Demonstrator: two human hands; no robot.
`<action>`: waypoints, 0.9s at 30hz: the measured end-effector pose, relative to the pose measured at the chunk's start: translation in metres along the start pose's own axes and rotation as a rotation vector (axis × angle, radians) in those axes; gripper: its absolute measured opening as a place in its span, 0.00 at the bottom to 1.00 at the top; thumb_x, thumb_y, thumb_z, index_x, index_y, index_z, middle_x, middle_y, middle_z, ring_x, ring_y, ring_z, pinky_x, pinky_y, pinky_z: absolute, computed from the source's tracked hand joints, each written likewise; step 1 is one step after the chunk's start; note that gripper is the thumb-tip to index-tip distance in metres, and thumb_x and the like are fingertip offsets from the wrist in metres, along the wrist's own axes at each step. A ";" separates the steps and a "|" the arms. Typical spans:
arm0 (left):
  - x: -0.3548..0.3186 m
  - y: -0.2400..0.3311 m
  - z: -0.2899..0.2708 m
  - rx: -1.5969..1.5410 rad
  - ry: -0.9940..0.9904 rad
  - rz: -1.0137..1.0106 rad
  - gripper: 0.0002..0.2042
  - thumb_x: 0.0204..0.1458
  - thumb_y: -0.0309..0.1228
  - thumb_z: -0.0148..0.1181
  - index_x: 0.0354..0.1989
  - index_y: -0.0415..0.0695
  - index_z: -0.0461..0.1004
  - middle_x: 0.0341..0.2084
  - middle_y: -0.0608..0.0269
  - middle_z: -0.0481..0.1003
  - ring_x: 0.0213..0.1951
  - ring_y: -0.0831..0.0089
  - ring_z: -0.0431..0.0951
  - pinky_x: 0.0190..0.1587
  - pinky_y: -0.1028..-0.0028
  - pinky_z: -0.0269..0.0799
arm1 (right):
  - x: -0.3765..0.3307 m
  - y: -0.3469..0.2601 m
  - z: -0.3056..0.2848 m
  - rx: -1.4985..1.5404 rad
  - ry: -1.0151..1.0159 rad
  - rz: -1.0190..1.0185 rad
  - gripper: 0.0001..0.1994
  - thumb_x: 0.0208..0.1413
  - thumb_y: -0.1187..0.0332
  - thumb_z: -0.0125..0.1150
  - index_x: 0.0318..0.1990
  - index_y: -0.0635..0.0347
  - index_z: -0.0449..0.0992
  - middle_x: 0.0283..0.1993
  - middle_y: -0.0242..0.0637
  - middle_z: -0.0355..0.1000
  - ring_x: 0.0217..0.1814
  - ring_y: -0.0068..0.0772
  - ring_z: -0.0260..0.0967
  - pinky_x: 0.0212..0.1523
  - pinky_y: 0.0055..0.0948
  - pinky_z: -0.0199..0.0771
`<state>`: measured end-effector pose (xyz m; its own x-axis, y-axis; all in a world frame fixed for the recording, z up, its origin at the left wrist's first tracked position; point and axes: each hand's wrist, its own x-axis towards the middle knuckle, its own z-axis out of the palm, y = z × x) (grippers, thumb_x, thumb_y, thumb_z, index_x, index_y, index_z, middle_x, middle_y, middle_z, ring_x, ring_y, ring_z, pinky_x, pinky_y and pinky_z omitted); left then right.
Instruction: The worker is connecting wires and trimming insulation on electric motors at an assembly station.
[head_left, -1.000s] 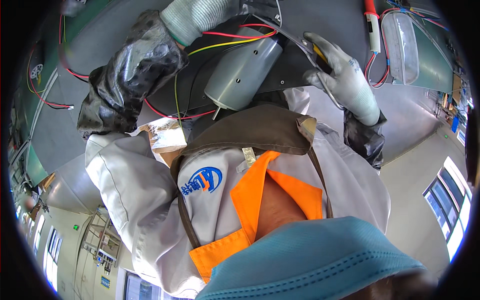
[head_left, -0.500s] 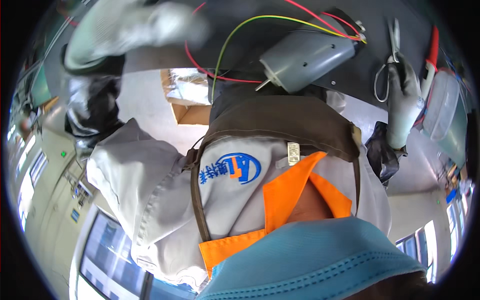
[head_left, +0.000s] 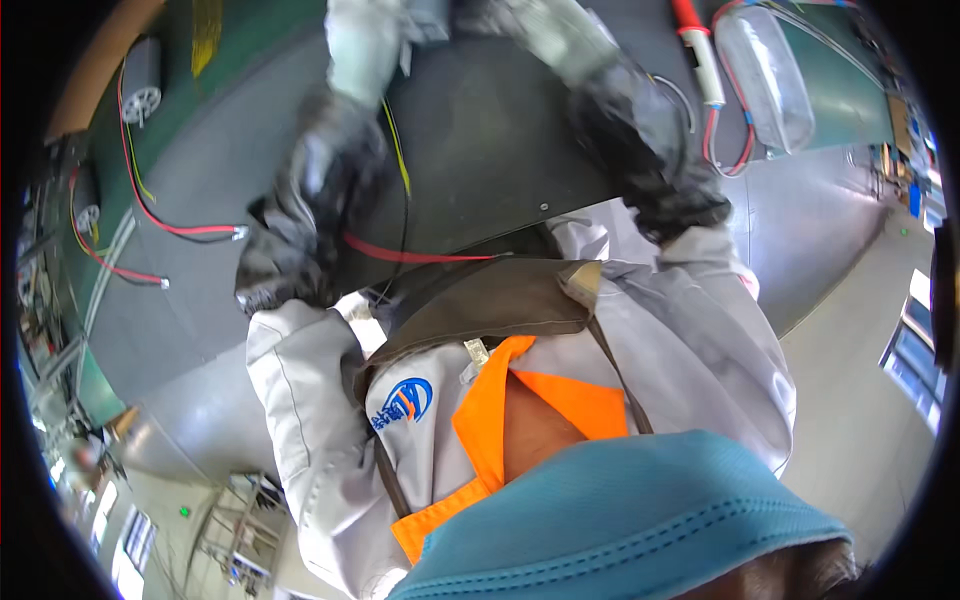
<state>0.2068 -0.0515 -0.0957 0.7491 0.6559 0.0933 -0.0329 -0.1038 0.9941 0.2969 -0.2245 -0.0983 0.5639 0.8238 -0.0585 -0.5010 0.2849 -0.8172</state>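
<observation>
Both my arms reach up to the top edge over a dark work mat (head_left: 490, 150). My left hand (head_left: 365, 45), in a light grey glove, is blurred above a dark sleeve cover (head_left: 310, 200). My right hand (head_left: 545, 25), also gloved, sits at the very top, its dark sleeve cover (head_left: 640, 130) below it. The hands are close together, and blur and the frame edge hide whatever is between them. A yellow wire (head_left: 400, 165) and a red wire (head_left: 420, 255) run down the mat from under my left hand.
A red-handled tool (head_left: 697, 50) and a clear plastic housing (head_left: 765, 65) lie at the upper right. At the left, two small motors (head_left: 140, 90) with red and yellow leads rest on a green surface. My grey jacket and blue mask fill the lower half.
The view has swung, and the grey motor seen between my hands has left the picture. Both hands have moved up to the top edge, closer together.
</observation>
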 end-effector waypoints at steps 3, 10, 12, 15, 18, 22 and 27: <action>0.052 -0.016 -0.021 -0.442 -0.172 -0.234 0.26 0.62 0.37 0.64 0.66 0.40 0.67 0.46 0.58 0.79 0.35 0.71 0.79 0.40 0.73 0.75 | 0.029 -0.009 -0.008 -0.043 0.023 -0.168 0.12 0.68 0.74 0.58 0.56 0.64 0.74 0.43 0.29 0.76 0.44 0.18 0.74 0.46 0.19 0.76; -0.064 0.024 -0.110 -0.300 -0.040 -0.484 0.20 0.63 0.38 0.59 0.59 0.40 0.72 0.32 0.70 0.72 0.30 0.82 0.69 0.31 0.82 0.64 | -0.111 -0.064 -0.044 -0.608 0.427 -0.428 0.20 0.64 0.71 0.60 0.60 0.72 0.72 0.51 0.42 0.77 0.48 0.27 0.77 0.53 0.28 0.78; -0.100 0.027 -0.114 -0.353 -0.089 -0.429 0.22 0.62 0.42 0.60 0.58 0.40 0.71 0.31 0.70 0.72 0.30 0.82 0.70 0.29 0.82 0.64 | -0.139 -0.106 -0.095 -0.843 0.904 -0.519 0.12 0.64 0.71 0.60 0.51 0.70 0.75 0.38 0.39 0.79 0.34 0.25 0.77 0.40 0.27 0.77; -0.151 0.031 -0.144 -0.272 -0.415 -0.555 0.20 0.61 0.42 0.61 0.54 0.39 0.72 0.29 0.68 0.72 0.30 0.81 0.71 0.30 0.83 0.66 | -0.149 -0.164 -0.108 -0.766 0.902 -0.636 0.16 0.65 0.73 0.59 0.59 0.65 0.73 0.41 0.32 0.78 0.39 0.18 0.75 0.43 0.21 0.77; -0.180 0.050 -0.145 0.005 -0.765 -0.860 0.17 0.65 0.37 0.59 0.55 0.38 0.75 0.33 0.67 0.79 0.34 0.81 0.77 0.35 0.79 0.74 | -0.129 -0.183 -0.183 -0.705 0.550 -0.287 0.32 0.66 0.75 0.60 0.75 0.61 0.56 0.48 0.31 0.77 0.44 0.16 0.73 0.48 0.16 0.74; -0.195 0.054 -0.139 -0.049 -0.914 -1.011 0.14 0.64 0.34 0.61 0.49 0.35 0.80 0.34 0.67 0.80 0.36 0.82 0.76 0.39 0.81 0.72 | -0.106 -0.128 -0.057 -0.973 0.096 -0.094 0.14 0.65 0.65 0.57 0.49 0.64 0.81 0.43 0.31 0.82 0.43 0.23 0.80 0.40 0.24 0.80; -0.177 0.073 -0.098 -0.105 -0.634 -0.568 0.18 0.56 0.39 0.65 0.41 0.31 0.81 0.31 0.63 0.79 0.34 0.78 0.75 0.42 0.75 0.72 | -0.088 -0.047 0.004 -0.964 -0.175 0.517 0.14 0.64 0.60 0.64 0.49 0.58 0.84 0.39 0.31 0.82 0.39 0.22 0.78 0.40 0.24 0.79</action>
<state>0.0075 -0.1018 -0.0344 0.8979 0.0425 -0.4381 0.4215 0.2039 0.8836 0.2683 -0.3090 -0.0523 0.2956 0.8130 -0.5016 0.1146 -0.5514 -0.8263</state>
